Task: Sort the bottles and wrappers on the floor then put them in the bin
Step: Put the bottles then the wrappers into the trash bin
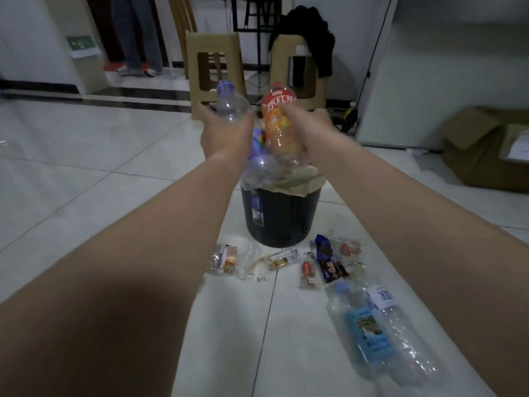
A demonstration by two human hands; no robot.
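A dark ribbed bin [280, 219] with a tan liner stands on the tiled floor, and clear bottles stick out of its top. My left hand [226, 136] grips a clear bottle with a purple cap [230, 106] above the bin. My right hand [312, 130] grips an orange-labelled bottle [279, 121] upright beside it. Several wrappers lie in front of the bin, among them a dark blue wrapper [329, 259] and a red-and-clear wrapper [307, 272]. Two clear water bottles [380, 330] lie side by side on the floor at the right.
Two tan plastic stools [214, 67] stand behind the bin, one draped with a black garment [312, 35]. A cardboard box [492, 147] sits at the right by a white cabinet. A person's legs [137, 38] stand in the far doorway.
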